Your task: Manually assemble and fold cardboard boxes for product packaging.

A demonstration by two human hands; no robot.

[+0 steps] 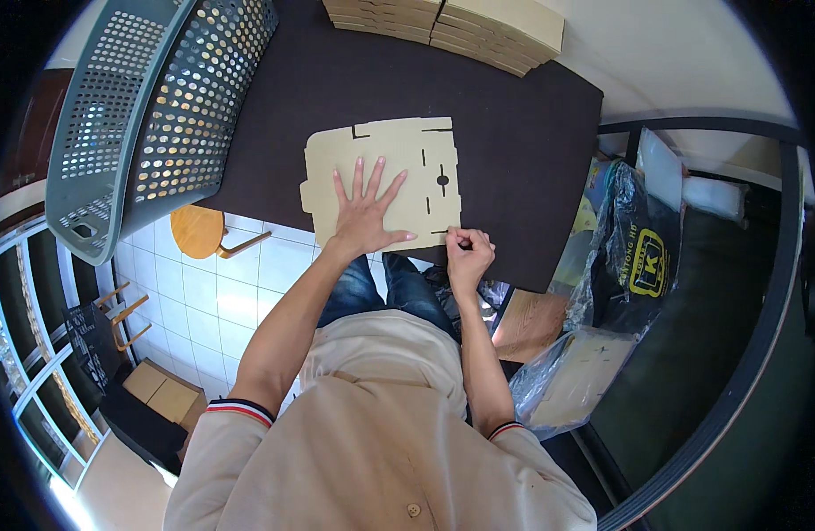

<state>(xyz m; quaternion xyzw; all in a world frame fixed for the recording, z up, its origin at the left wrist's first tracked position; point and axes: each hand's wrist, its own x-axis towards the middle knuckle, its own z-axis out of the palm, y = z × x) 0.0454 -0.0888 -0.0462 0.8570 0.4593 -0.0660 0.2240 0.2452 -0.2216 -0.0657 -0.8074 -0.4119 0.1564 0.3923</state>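
A flat, die-cut cardboard sheet (407, 146) lies on the dark tabletop, its near part reaching past the table's front edge. Dark slots and a round hole run down its right side. My left hand (365, 217) presses flat on the middle of the sheet, fingers spread. At the sheet's near right corner, my right hand (469, 257) is closed, thumb and fingers pinching the edge beside a slot.
A grey-green perforated plastic basket (129, 124) stands at the left of the table (531, 142). Stacked flat cardboard (461, 26) sits at the far edge. To the right are plastic-wrapped packages (638, 239); a wooden stool (197, 232) is below left.
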